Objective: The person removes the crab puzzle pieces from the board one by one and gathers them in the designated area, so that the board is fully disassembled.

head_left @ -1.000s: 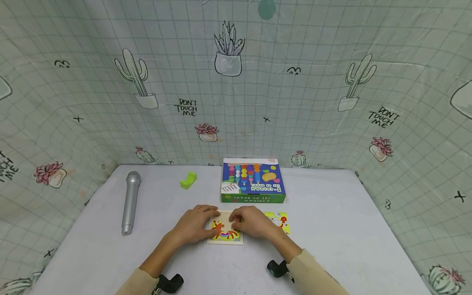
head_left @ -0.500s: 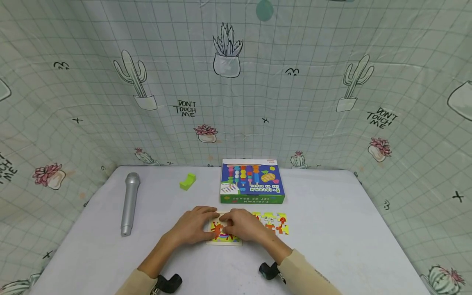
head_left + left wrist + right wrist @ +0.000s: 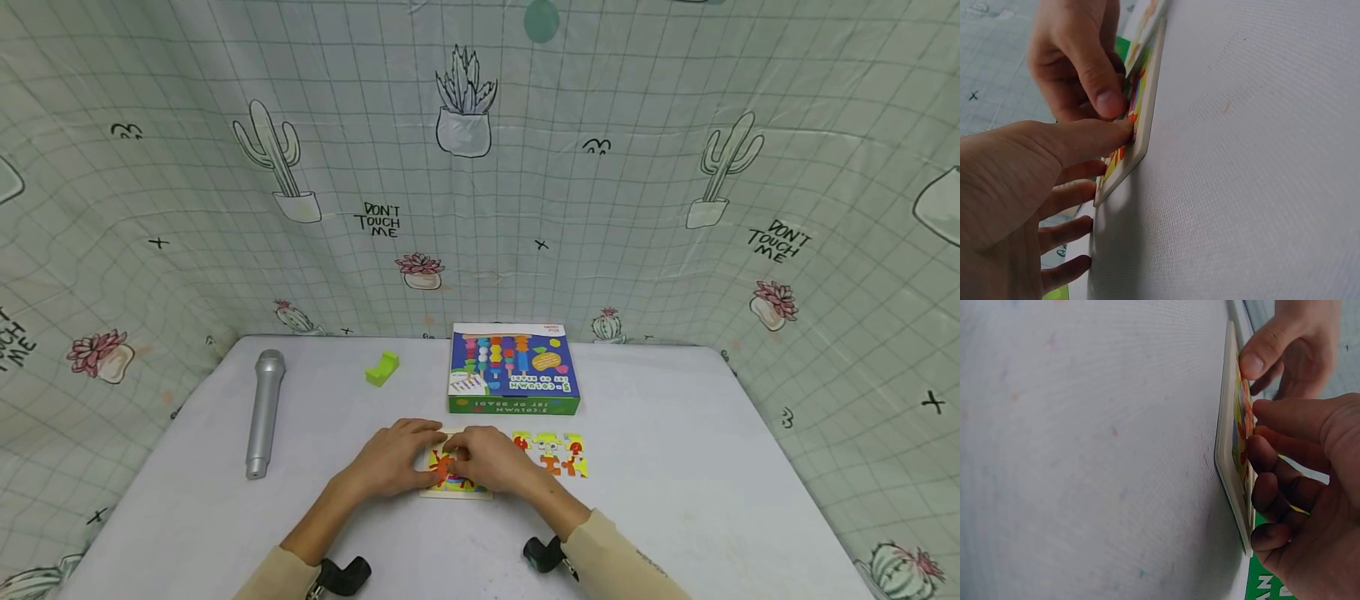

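Note:
In the head view, a small jigsaw puzzle in a pale wooden tray (image 3: 459, 497) lies on the white table. Its yellow, red and orange picture (image 3: 1243, 434) is partly covered by both hands. My left hand (image 3: 396, 458) rests at the tray's left side, thumb extended onto the picture and the other fingers spread along the far edge. Over the tray, my right hand (image 3: 491, 460) has curled fingers, with thumb and index fingertips pinching a puzzle piece against the picture; the piece itself is mostly hidden. Several loose puzzle pieces (image 3: 551, 464) lie right of the tray.
Behind the tray stands a blue and green bead toy box (image 3: 513, 371). A light green curved block (image 3: 382, 368) lies at the back left, and a silver microphone (image 3: 266, 417) farther left. A patterned cloth (image 3: 480, 200) encloses the back and sides.
My right hand has moved left over the tray and lowered its fingertips onto the picture, uncovering more loose pieces. Over the last half second it has barely shifted. The left hand stays put.

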The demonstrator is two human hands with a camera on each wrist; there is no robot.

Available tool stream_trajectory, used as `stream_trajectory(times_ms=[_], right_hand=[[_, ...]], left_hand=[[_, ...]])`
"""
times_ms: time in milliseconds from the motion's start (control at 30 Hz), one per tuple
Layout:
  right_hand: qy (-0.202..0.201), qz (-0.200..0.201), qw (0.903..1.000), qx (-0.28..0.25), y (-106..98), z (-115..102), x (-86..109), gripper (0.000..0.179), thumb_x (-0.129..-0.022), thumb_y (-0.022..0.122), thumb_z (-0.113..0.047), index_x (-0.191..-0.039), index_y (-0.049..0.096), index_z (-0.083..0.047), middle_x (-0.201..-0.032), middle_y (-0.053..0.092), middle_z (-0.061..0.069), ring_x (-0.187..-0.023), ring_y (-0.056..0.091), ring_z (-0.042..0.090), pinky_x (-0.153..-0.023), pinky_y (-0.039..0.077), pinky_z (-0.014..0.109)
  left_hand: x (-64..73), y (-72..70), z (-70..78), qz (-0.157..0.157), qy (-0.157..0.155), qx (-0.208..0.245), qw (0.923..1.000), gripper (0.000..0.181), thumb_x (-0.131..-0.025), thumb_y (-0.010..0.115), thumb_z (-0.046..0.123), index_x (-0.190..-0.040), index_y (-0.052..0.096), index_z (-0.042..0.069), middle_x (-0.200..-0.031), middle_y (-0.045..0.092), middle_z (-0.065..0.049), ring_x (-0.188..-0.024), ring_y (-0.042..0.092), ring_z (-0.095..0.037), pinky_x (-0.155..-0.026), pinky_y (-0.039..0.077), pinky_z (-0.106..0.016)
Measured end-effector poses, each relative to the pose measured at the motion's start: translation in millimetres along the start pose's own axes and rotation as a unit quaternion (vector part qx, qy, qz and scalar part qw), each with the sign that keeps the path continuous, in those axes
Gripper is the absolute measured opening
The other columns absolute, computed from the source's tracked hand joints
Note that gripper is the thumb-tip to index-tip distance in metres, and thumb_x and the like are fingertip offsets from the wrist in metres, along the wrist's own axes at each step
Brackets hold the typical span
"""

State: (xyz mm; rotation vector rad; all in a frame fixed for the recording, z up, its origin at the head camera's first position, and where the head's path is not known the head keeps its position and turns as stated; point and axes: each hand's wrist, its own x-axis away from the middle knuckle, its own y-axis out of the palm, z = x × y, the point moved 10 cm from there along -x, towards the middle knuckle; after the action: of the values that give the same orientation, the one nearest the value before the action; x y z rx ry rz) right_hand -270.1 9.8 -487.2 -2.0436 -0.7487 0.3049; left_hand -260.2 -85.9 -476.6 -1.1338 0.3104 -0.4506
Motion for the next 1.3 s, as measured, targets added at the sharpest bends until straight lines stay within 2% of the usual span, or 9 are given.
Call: stream_trajectory(times_ms=[233, 533, 900, 1100, 1300], right_hand=[[0.005, 0.005, 0.9999, -0.009, -0.9, 1.6, -0.1, 0.026, -0.093, 0.072, -0.024, -0.117, 0.074, -0.013, -0.073, 0.055, -0.011, -0.066, 0.050, 0.004, -0.060, 0.040, 0.021], [0.015, 0.008, 0.9980, -0.061, -4.7, 5.6, -1.1, 0.022, -0.093, 0.072, -0.023, -0.113, 0.074, -0.013, -0.075, 0.057, -0.009, -0.064, 0.052, 0.006, -0.059, 0.042, 0.021], [-0.001, 0.028, 0.9939, -0.106, -5.3, 3.7, -2.9, 0.004, -0.094, 0.070, -0.020, -0.098, 0.071, -0.018, -0.081, 0.062, -0.012, -0.071, 0.055, 0.004, -0.067, 0.046, 0.022], [0.009, 0.028, 0.9922, -0.121, -3.8, 4.5, -0.9, 0.004, -0.095, 0.069, -0.021, -0.097, 0.069, -0.018, -0.080, 0.062, -0.012, -0.070, 0.055, 0.005, -0.065, 0.046, 0.021], [0.012, 0.040, 0.9902, -0.133, -11.3, 2.6, 2.1, 0.005, -0.095, 0.069, -0.022, -0.097, 0.070, -0.017, -0.080, 0.063, -0.010, -0.070, 0.057, 0.006, -0.063, 0.047, 0.022]], left_hand=[[-0.5, 0.8, -1.6, -0.002, -0.008, 0.004, 1.0000, 0.053, -0.083, 0.079, 0.037, -0.128, 0.068, 0.011, -0.140, 0.059, -0.008, -0.132, 0.051, -0.034, -0.097, 0.045, -0.060], [-0.9, 0.7, -2.0, 0.000, -0.011, 0.005, 0.9999, 0.052, -0.083, 0.079, 0.037, -0.128, 0.068, 0.012, -0.140, 0.059, -0.007, -0.133, 0.050, -0.034, -0.098, 0.045, -0.060], [-0.9, 2.3, -3.1, -0.006, -0.019, 0.006, 0.9998, 0.058, -0.083, 0.080, 0.039, -0.131, 0.067, 0.009, -0.141, 0.059, -0.008, -0.133, 0.050, -0.034, -0.099, 0.044, -0.060], [-0.5, 3.5, -3.9, -0.011, -0.025, 0.007, 0.9996, 0.059, -0.082, 0.080, 0.039, -0.132, 0.066, 0.009, -0.141, 0.059, -0.008, -0.134, 0.049, -0.035, -0.100, 0.043, -0.060], [0.1, 2.8, -3.4, -0.012, -0.023, 0.004, 0.9997, 0.055, -0.083, 0.080, 0.039, -0.130, 0.068, 0.013, -0.142, 0.058, -0.007, -0.134, 0.049, -0.035, -0.099, 0.044, -0.061]])
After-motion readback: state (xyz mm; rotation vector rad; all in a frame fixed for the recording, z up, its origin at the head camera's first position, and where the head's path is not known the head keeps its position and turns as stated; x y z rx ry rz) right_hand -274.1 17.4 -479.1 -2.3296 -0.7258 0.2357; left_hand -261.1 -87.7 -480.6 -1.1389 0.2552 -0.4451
